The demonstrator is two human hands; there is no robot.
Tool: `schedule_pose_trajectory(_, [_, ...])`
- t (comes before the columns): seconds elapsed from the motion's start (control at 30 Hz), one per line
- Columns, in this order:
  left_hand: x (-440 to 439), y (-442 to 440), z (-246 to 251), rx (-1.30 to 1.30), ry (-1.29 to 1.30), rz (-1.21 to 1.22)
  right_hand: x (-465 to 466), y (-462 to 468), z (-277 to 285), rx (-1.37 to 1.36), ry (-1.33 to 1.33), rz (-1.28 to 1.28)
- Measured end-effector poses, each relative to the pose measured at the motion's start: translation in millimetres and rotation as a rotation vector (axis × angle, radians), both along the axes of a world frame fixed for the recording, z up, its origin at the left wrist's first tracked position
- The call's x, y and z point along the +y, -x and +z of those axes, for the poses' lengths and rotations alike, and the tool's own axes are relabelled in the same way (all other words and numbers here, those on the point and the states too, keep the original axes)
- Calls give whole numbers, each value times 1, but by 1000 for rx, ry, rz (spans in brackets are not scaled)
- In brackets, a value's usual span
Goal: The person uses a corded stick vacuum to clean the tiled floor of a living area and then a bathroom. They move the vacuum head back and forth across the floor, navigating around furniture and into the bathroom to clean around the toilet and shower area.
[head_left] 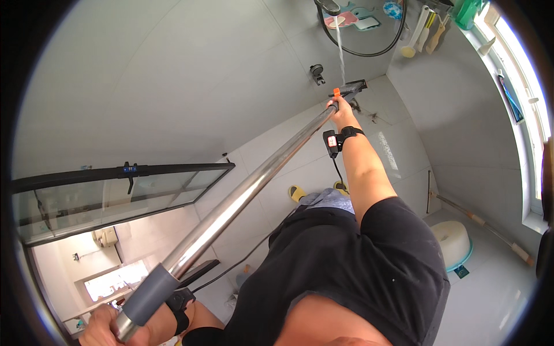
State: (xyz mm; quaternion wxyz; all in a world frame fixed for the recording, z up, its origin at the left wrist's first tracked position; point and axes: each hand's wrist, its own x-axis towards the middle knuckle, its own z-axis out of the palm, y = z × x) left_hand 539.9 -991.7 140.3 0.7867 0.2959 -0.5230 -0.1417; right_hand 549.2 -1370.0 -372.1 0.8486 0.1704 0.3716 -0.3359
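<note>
A long metal pole [229,203] runs diagonally across my view, part of a long-handled squeegee or flat mop. Near its far end my right hand [341,108] is closed around it, beside an orange clip [336,92]. Just past that hand, the dark flat head [355,87] is tilted up under a stream of water [340,49] falling from a faucet [330,7]. At lower left my left hand [101,326] grips the pole's near end, by a grey sleeve grip [149,294].
A black-framed glass door [173,184] stands at left. Dark hair-like debris [373,116] lies on the tiled floor. At right are an upturned white basin [451,244], a pole [480,220] against the wall, and a window. A dark hose [368,54] loops near the faucet.
</note>
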Motion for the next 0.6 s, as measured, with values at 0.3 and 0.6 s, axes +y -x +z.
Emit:
schedule_pose_trajectory(0.3, [-90, -18, -150, -331, -103, 221, 56, -18, 38, -5, 75, 64])
schedule_pose_trajectory(0.6, [-144, -31, -234, -260, -368, -43, 108, 0, 132, -83, -78, -32])
